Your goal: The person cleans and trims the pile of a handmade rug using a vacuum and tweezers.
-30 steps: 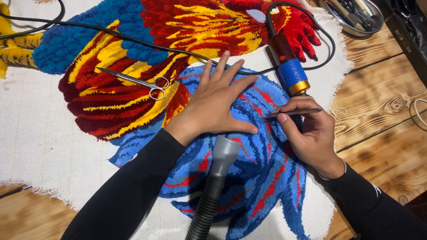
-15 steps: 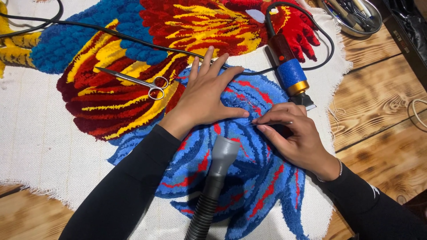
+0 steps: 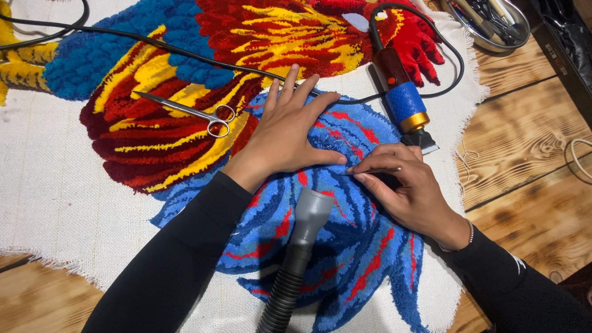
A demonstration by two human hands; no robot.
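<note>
A tufted rug [image 3: 185,74] shaped like a bird, in red, yellow and blue yarn on white backing cloth, lies on a wooden table. My left hand [image 3: 287,129] rests flat, fingers spread, on the blue tufted part [image 3: 357,246]. Just to its right, my right hand [image 3: 404,185] pinches a thin metal tool [image 3: 370,171] whose tip touches the blue pile next to my left thumb. Loose thread bits lie between the hands.
Silver scissors [image 3: 185,111] lie on the red and yellow area. A corded electric trimmer [image 3: 404,102] with a blue grip lies above my right hand. A grey vacuum hose nozzle [image 3: 305,231] rests on the blue pile. A metal tray of tools [image 3: 490,21] sits top right.
My left hand has slid slightly left and its fingers have drawn closer together. My right hand has moved left and lowered the thin tool toward my left thumb.
</note>
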